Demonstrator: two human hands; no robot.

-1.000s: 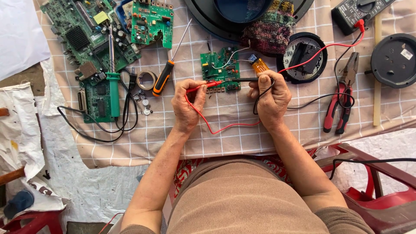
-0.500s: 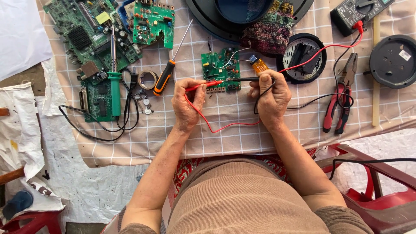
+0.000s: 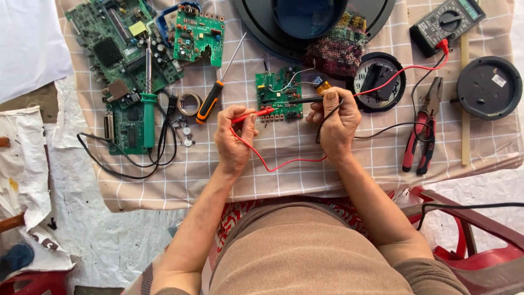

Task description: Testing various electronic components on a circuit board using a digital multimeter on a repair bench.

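Note:
A small green circuit board (image 3: pixel 277 90) lies on the checked cloth in front of me. My left hand (image 3: pixel 234 136) grips a red test probe (image 3: pixel 252 113) whose tip rests on the board's lower edge. My right hand (image 3: pixel 335 123) grips a black test probe (image 3: pixel 300 100), its tip on the board's middle. The red lead (image 3: pixel 273 163) loops under both hands and runs up to a multimeter (image 3: pixel 446 23) at the top right.
Left of the board lie an orange-handled screwdriver (image 3: pixel 210 104), a tape roll (image 3: pixel 189 104), a green soldering iron (image 3: pixel 148 106) and larger green boards (image 3: pixel 117 43). Red-handled pliers (image 3: pixel 420 131), a round black disc (image 3: pixel 488 87) and a wooden stick (image 3: pixel 464 109) lie right. A red chair (image 3: pixel 469 240) stands below.
Both hands stay on the probes over the small board; the probe tips have shifted only slightly.

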